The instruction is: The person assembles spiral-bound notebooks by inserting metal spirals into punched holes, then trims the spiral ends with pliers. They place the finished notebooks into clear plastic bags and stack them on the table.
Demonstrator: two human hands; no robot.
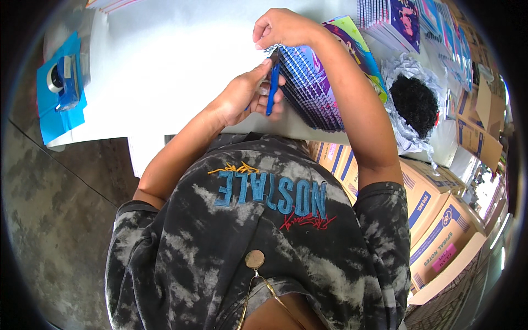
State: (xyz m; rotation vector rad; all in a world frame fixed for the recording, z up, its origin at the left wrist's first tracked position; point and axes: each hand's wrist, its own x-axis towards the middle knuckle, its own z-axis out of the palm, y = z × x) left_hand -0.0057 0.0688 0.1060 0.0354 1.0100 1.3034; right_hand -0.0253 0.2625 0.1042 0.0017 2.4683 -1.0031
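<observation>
My left hand (245, 96) is closed around blue-handled cutting pliers (273, 88). Their dark jaws point up toward the far end of a notebook's spiral wire (271, 49). Just beyond the jaws, the fingers of my right hand (286, 27) are curled and pinched at that wire end; the fingertips partly hide the contact. Spiral notebooks (314, 91) lie fanned in an overlapping row beneath my right forearm, their dark coils facing my left hand. A colourful green and purple cover (357, 47) shows on the far side of that forearm.
The white table (165, 66) stretches left. Tape (56, 80) rests on a blue sheet (60, 118) at its left edge. More notebooks (393, 22) stand at the far right, near a black tangled heap (413, 104) on crumpled plastic (404, 140). Cardboard boxes (429, 220) sit below the table's right side.
</observation>
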